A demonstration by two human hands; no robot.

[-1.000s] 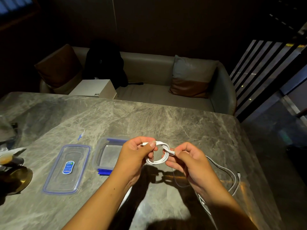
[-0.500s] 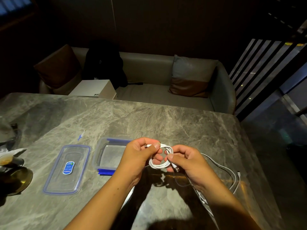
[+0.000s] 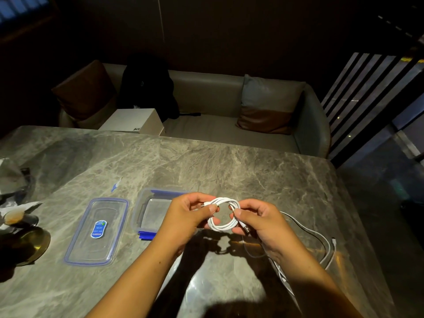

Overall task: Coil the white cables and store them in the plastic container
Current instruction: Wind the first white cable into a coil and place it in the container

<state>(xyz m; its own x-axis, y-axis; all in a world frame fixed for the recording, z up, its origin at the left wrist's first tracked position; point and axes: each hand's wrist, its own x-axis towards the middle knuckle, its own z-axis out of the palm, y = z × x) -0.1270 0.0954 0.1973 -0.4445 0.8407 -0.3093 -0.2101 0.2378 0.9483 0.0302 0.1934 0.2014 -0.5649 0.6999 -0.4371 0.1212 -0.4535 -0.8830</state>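
Note:
A white cable wound into a small coil (image 3: pixel 223 214) hangs above the marble table between both hands. My left hand (image 3: pixel 185 216) pinches the coil's left side, one plug end at its thumb. My right hand (image 3: pixel 261 220) grips the right side, with the other metal plug sticking out below its fingers. The clear plastic container (image 3: pixel 149 208) with blue clips stands open just left of my left hand, partly hidden by it. Another white cable (image 3: pixel 330 246) lies loose on the table to the right, behind my right forearm.
The container's lid (image 3: pixel 97 230) lies flat left of the container. A brass dish (image 3: pixel 29 244) and a small cup (image 3: pixel 13 216) sit at the left edge. A sofa with cushions (image 3: pixel 268 104), a black bag and a white box (image 3: pixel 135 121) stands beyond the table.
The coil has grown rounder and fuller as the last loose length was wound in. Both hands have shifted slightly right, and the free plug end now sits under my right fingers.

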